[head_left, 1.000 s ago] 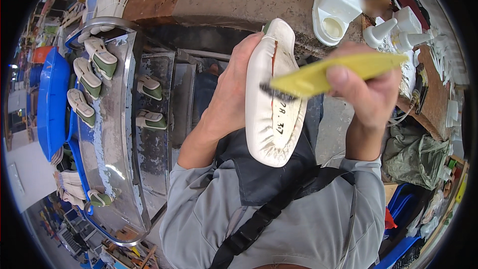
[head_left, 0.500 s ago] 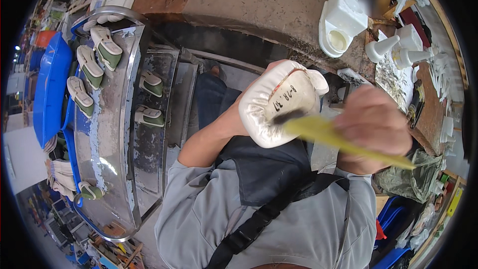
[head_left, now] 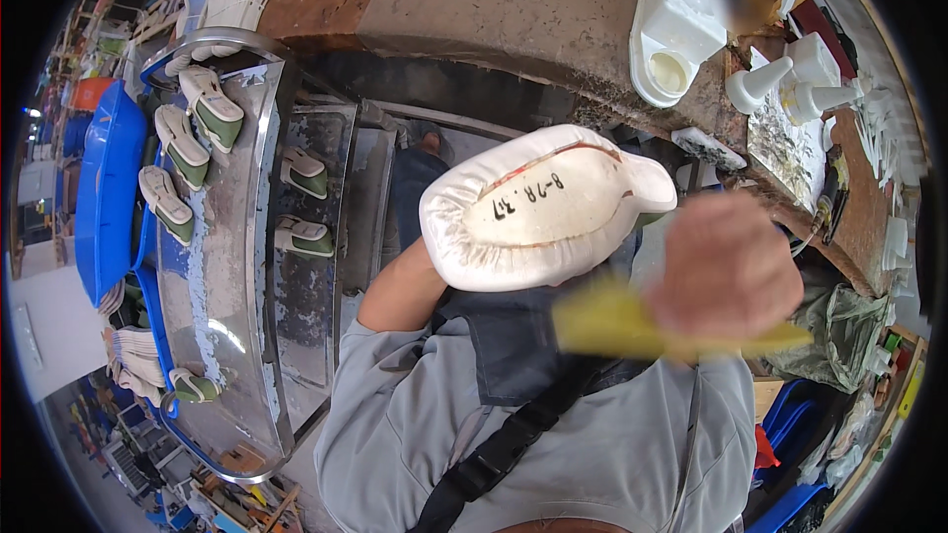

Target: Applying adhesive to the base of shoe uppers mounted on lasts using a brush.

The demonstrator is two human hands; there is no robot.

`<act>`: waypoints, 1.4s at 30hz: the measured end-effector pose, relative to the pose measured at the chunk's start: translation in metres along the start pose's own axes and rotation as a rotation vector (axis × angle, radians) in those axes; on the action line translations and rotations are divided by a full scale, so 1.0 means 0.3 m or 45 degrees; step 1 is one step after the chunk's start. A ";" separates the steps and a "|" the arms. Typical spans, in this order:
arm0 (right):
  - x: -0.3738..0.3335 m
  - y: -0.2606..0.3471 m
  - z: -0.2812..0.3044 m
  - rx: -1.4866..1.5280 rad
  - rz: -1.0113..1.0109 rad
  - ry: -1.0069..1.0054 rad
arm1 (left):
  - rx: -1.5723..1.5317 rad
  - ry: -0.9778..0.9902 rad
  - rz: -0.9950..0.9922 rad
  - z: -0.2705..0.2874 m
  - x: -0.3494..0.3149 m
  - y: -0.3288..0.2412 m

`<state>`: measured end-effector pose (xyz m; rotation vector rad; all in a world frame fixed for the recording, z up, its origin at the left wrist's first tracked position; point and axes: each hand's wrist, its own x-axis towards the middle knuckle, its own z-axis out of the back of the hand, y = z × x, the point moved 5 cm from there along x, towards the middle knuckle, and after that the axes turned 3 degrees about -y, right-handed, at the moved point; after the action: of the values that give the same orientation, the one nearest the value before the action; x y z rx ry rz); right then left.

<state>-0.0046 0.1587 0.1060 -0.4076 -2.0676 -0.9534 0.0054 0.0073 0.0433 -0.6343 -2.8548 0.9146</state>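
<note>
My left forearm [head_left: 400,291] reaches up behind a white shoe upper on a last [head_left: 538,207], its sole side facing me. The fingers of my left hand are hidden behind it, but the hand holds it up. The upper's edge is gathered in pleats around a pale insole with dark handwriting. To the right, my right hand [head_left: 726,266] is closed around a flat yellow brush handle [head_left: 602,321]. Both are smeared by motion. The handle lies below and right of the upper, apart from it; its bristles cannot be made out now.
A metal rack [head_left: 232,286] at the left bears several white-and-green shoes [head_left: 183,148]. Beside it hangs a blue tray [head_left: 111,192]. On the worn workbench [head_left: 484,15] stand a white glue dispenser [head_left: 676,35] and white nozzle bottles [head_left: 758,84]. A crumpled green bag [head_left: 839,336] lies right.
The shoe upper has turned and shifted left, showing more of its pleated sole side. The yellow brush, whose dark bristles touched the upper's edge before, has moved down and away from it.
</note>
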 end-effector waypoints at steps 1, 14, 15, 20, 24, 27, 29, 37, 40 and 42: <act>0.002 0.005 0.031 0.002 0.001 -0.004 | 0.011 0.037 0.015 0.013 -0.007 0.003; 0.141 -0.006 0.115 -0.541 -0.109 0.481 | -0.514 0.075 0.239 0.064 0.010 0.054; 0.144 -0.009 0.125 -0.528 -0.096 0.334 | -0.389 0.034 0.166 0.057 0.000 0.047; 0.074 -0.034 0.144 -0.183 -0.047 0.162 | 0.224 -0.084 -0.139 0.018 0.024 0.002; 0.136 -0.071 0.156 -0.562 -0.257 0.421 | 0.713 -0.160 -0.366 0.002 0.041 -0.024; 0.131 -0.043 0.213 0.066 -0.256 0.287 | 1.075 -0.193 -0.554 -0.014 0.074 -0.050; 0.134 -0.061 0.207 -0.284 -0.393 0.206 | 1.079 -0.124 -0.557 0.060 0.087 -0.053; 0.086 -0.131 0.541 -0.787 -0.615 -0.618 | 0.456 0.130 -0.935 0.140 0.137 -0.251; 0.015 -0.237 0.641 -1.064 -0.744 -0.532 | -0.207 0.042 -0.797 0.151 0.163 -0.269; -0.006 -0.281 0.659 -1.433 -0.723 -0.290 | -0.353 -0.156 -0.627 0.316 0.176 -0.250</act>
<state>-0.1576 0.2507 -0.0138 -0.4990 -1.6540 -2.5010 -0.0883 -0.0775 0.0059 0.1255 -3.0481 0.4997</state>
